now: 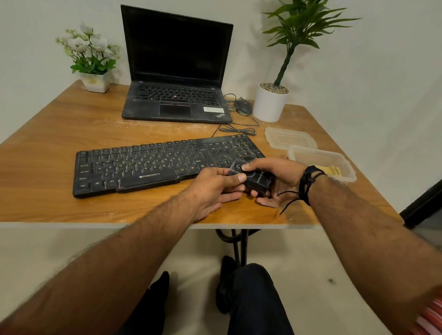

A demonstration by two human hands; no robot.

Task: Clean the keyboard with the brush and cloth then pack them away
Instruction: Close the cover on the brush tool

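A dusty black keyboard (147,167) lies slanted across the wooden table (42,136). Just in front of its right end, both my hands hold a small black brush case (256,180) above the table. My right hand (275,178) grips it from the right, fingers wrapped round it. My left hand (212,188) pinches its left end between thumb and fingers. A clear plastic container (325,161) at the right edge holds a yellow cloth (329,169). The brush's bristles are hidden.
The container's lid (289,137) lies behind it. An open black laptop (174,81) stands at the back, with a wired mouse (243,106) and coiled cable beside it. A white potted plant (270,104) and a small flower pot (93,79) stand at the back corners.
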